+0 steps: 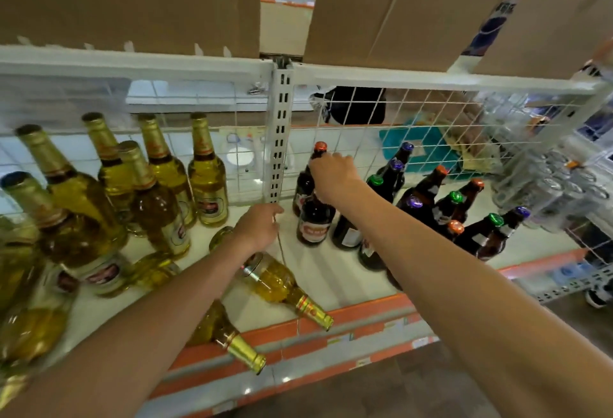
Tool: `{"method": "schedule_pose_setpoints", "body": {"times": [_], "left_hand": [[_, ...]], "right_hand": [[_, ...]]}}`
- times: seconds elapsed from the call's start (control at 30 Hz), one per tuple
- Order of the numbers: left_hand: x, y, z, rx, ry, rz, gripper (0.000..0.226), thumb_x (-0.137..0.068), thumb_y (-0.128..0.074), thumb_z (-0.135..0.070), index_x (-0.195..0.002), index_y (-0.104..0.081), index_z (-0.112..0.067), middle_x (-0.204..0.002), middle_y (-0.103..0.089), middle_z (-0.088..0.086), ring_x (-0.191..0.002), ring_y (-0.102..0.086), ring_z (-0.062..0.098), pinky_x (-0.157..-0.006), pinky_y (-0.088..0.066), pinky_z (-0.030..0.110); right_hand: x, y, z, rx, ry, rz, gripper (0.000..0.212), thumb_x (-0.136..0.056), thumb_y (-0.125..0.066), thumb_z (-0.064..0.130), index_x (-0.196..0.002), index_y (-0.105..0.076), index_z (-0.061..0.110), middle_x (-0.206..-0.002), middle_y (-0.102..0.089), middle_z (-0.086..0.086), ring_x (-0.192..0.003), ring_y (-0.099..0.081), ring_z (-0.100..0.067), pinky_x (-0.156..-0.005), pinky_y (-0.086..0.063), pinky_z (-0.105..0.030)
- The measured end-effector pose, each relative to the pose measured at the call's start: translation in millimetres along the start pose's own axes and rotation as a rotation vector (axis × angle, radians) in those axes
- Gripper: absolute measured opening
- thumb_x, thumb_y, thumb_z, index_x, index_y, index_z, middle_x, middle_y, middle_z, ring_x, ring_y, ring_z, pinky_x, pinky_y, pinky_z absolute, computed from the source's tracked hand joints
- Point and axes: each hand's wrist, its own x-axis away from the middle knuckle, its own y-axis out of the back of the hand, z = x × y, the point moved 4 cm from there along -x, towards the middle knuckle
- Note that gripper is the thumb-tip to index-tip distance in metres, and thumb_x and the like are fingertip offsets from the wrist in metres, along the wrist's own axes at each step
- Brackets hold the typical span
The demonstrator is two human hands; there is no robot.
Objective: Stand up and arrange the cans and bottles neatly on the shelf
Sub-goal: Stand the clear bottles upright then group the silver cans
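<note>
My right hand grips the neck of an upright dark brown bottle with a red label, just right of the white shelf post. A second brown bottle with an orange cap stands right behind it. My left hand rests at the base of the post, fingers curled on a thin wire divider. Two yellow bottles lie on their sides near the shelf's front edge: one under my left wrist, another closer to me. Several yellow bottles stand upright at the left.
Several dark bottles with coloured caps stand to the right. A wire mesh back closes the shelf. Cardboard boxes sit on the shelf above. Clear wrapped packs fill the far right. An orange price rail runs along the front.
</note>
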Motion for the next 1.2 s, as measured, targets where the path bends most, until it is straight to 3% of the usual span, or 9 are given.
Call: {"method": "schedule_pose_setpoints", "body": {"times": [0.1, 0.17, 0.23, 0.33, 0.4, 0.67, 0.8, 1.03, 1.2], "left_hand": [[16, 22, 22, -0.079, -0.004, 0.006, 0.042, -0.094, -0.053, -0.006, -0.132, -0.059, -0.021, -0.140, -0.054, 0.004, -0.127, -0.052, 0.023, -0.105, -0.045, 0.039], [28, 29, 33, -0.191, -0.025, 0.078, 0.043, -0.091, -0.056, -0.007, -0.131, -0.060, -0.022, -0.137, -0.055, 0.003, -0.126, -0.050, 0.023, -0.104, -0.045, 0.038], [40, 29, 43, -0.302, -0.043, 0.157, 0.044, -0.087, -0.064, -0.011, -0.129, -0.062, -0.023, -0.130, -0.058, 0.004, -0.122, -0.051, 0.025, -0.101, -0.046, 0.038], [50, 25, 52, -0.357, -0.076, 0.163, 0.052, -0.082, -0.073, -0.017, -0.132, -0.060, -0.026, -0.125, -0.056, 0.005, -0.117, -0.053, 0.027, -0.098, -0.049, 0.043], [53, 21, 54, -0.402, -0.109, 0.151, 0.059, -0.083, -0.073, -0.017, -0.137, -0.054, -0.028, -0.129, -0.052, 0.005, -0.123, -0.048, 0.028, -0.101, -0.046, 0.045], [68, 24, 65, -0.435, -0.133, 0.068, 0.068, -0.086, -0.071, -0.018, -0.147, -0.042, -0.023, -0.143, -0.042, 0.005, -0.136, -0.032, 0.026, -0.103, -0.046, 0.044], [71, 37, 76, -0.299, -0.054, -0.036, 0.070, -0.086, -0.073, -0.029, -0.147, -0.040, -0.019, -0.143, -0.046, 0.005, -0.133, -0.041, 0.027, -0.105, -0.043, 0.045], [81, 55, 86, -0.132, 0.088, -0.262, 0.032, -0.091, -0.066, -0.034, -0.116, -0.058, -0.016, -0.110, -0.068, 0.007, -0.105, -0.065, 0.030, -0.088, -0.055, 0.043], [88, 58, 78, 0.097, 0.233, -0.411, 0.024, -0.095, -0.061, -0.035, -0.105, -0.063, -0.014, -0.104, -0.069, 0.006, -0.100, -0.065, 0.027, -0.075, -0.049, 0.032]], "right_hand": [[15, 0, 13, -0.116, 0.125, -0.317, 0.037, -0.090, -0.059, 0.012, -0.127, -0.059, 0.017, -0.127, -0.055, -0.008, -0.120, -0.051, -0.030, -0.098, -0.043, -0.041], [32, -17, 23, -0.282, 0.174, -0.327, 0.026, -0.093, -0.057, 0.021, -0.118, -0.062, 0.019, -0.115, -0.062, -0.005, -0.106, -0.060, -0.028, -0.082, -0.047, -0.038], [49, -62, 36, -0.461, 0.102, -0.009, 0.031, -0.095, -0.057, 0.038, -0.119, -0.060, 0.018, -0.117, -0.064, -0.006, -0.104, -0.062, -0.027, -0.074, -0.044, -0.032], [92, -134, 52, -0.568, -0.024, 0.581, 0.078, -0.081, -0.068, 0.063, -0.138, -0.046, 0.013, -0.135, -0.055, -0.007, -0.117, -0.056, -0.026, -0.091, -0.048, -0.034], [113, -159, 59, -0.523, -0.048, 0.659, 0.080, -0.075, -0.074, 0.061, -0.133, -0.049, 0.012, -0.132, -0.056, -0.006, -0.114, -0.056, -0.025, -0.093, -0.048, -0.034], [116, -116, 54, -0.405, -0.022, 0.488, 0.051, -0.078, -0.077, 0.047, -0.113, -0.068, 0.010, -0.112, -0.065, -0.007, -0.104, -0.062, -0.027, -0.085, -0.053, -0.036], [87, -47, 38, -0.421, -0.002, 0.363, 0.030, -0.080, -0.077, 0.042, -0.089, -0.070, 0.014, -0.086, -0.066, -0.004, -0.080, -0.064, -0.022, -0.063, -0.051, -0.030], [31, 50, 69, -0.615, 0.043, 0.118, 0.032, -0.079, -0.082, 0.031, -0.103, -0.072, 0.013, -0.095, -0.068, 0.000, -0.083, -0.065, -0.015, -0.070, -0.051, -0.026], [4, 76, 123, -0.781, 0.093, -0.021, 0.041, -0.073, -0.084, 0.024, -0.105, -0.062, 0.012, -0.098, -0.068, -0.006, -0.088, -0.068, -0.023, -0.082, -0.058, -0.043]]}}
